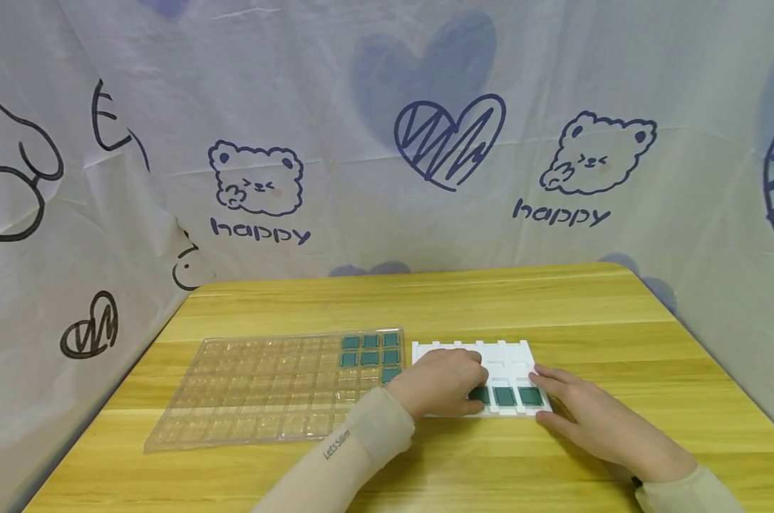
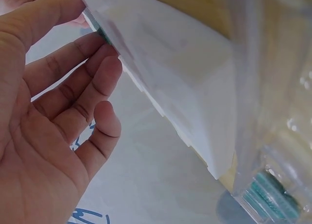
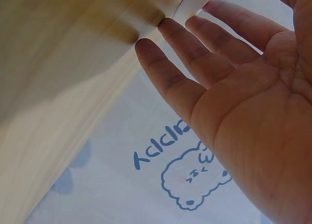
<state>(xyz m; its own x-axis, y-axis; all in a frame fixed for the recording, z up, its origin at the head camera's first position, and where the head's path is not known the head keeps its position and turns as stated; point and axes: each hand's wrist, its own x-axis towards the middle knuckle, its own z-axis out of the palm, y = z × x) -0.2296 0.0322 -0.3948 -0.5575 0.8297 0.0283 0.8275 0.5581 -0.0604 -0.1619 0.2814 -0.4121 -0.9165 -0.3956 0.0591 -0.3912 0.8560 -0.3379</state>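
A white slotted tray (image 1: 509,363) lies on the table, with green square chips (image 1: 504,396) in its front row. My left hand (image 1: 441,381) reaches over the tray's left part. Its thumb and fingertips pinch another green chip (image 1: 480,395) at the front row, left of the two fully visible ones. In the left wrist view, a bit of green (image 2: 102,34) shows by the fingertips at the tray's edge. With fingers extended, my right hand (image 1: 592,413) touches the tray's right side, thumb by the front corner. The left hand hides part of the tray.
A large clear plastic tray (image 1: 259,385) with many pockets lies left of the white tray. Several green chips (image 1: 370,358) sit in its far right pockets. Behind the wooden table (image 1: 425,299) hangs a printed white cloth (image 1: 348,178).
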